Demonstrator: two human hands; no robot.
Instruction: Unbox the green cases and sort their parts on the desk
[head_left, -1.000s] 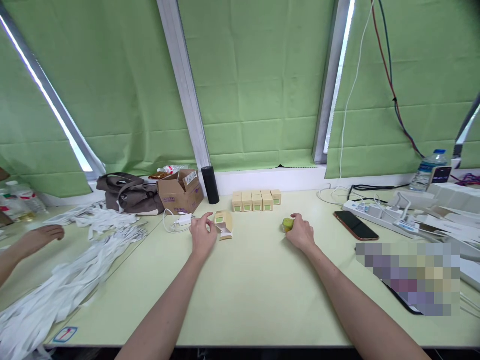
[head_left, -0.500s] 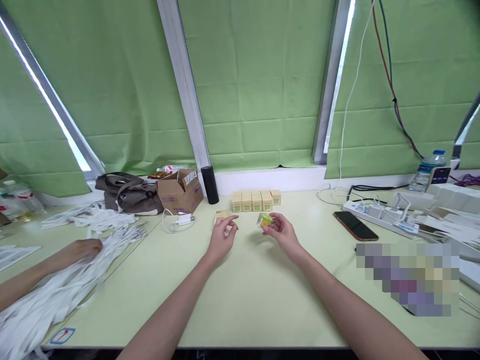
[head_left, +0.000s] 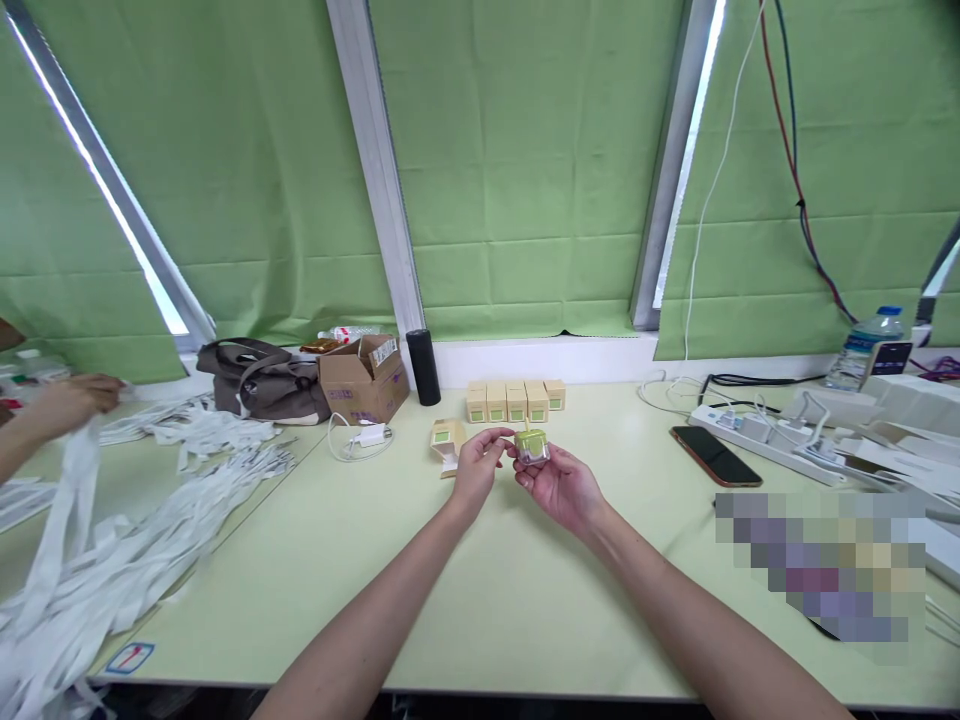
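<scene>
A small clear case with a green top (head_left: 532, 447) is held up over the middle of the table. My right hand (head_left: 564, 488) has its fingers and thumb closed round the lower right of this case. From the other side my left hand (head_left: 480, 466) pinches at the left edge of the case with thumb and forefinger. Just left of my left hand lies an opened kraft-paper box (head_left: 448, 440) with a green label and a flap hanging down. Behind both hands stands a row of several small kraft boxes (head_left: 516, 402) with green labels.
Left of centre are a cardboard carton (head_left: 364, 380), a black cylinder (head_left: 424, 368), a grey bag (head_left: 259, 385) and a white charger (head_left: 370, 435). A phone (head_left: 716, 455) and a power strip (head_left: 765, 445) lie right. At far left, another person's hand (head_left: 79, 400) lifts white straps (head_left: 135, 560).
My left hand has moved right from the opened kraft box to the small case. My right hand has turned palm up under the case. The other person's hand has risen with a strap.
</scene>
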